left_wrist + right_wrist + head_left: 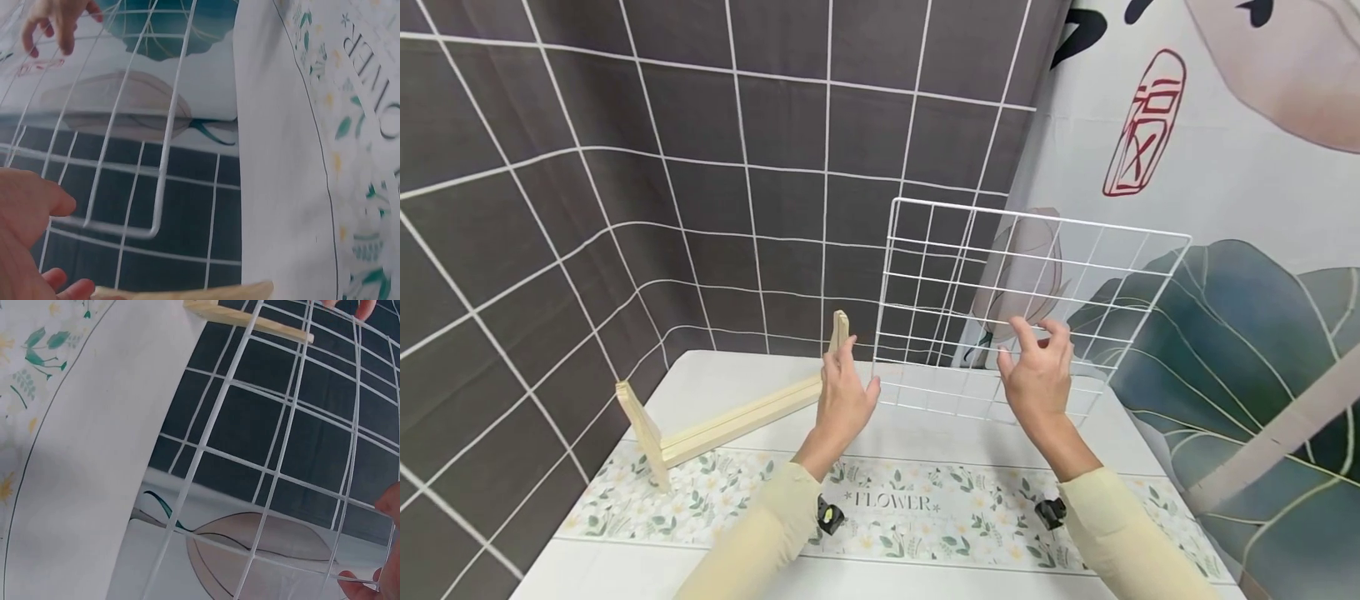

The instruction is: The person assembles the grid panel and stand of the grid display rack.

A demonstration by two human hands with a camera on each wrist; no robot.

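A white wire grid panel (1000,283) stands tilted above the table. My right hand (1039,375) holds its wires, thumb and bent fingers at the mesh; in the right wrist view the thumb and fingertips (356,589) meet the wires at the right edge. My left hand (844,400) is beside the panel's left edge, fingers extended and thumb apart. Just behind that hand rises one upright of a pale wooden stand (737,421), and in the left wrist view a strip of wood (187,292) shows past the fingers. Whether they touch the wood, I cannot tell.
The stand's other upright (642,433) is at the table's left side. A floral runner (895,504) marked FLOWER crosses the white table (737,367). Behind hang a dark checked curtain (775,200) and a printed white cloth (1075,150).
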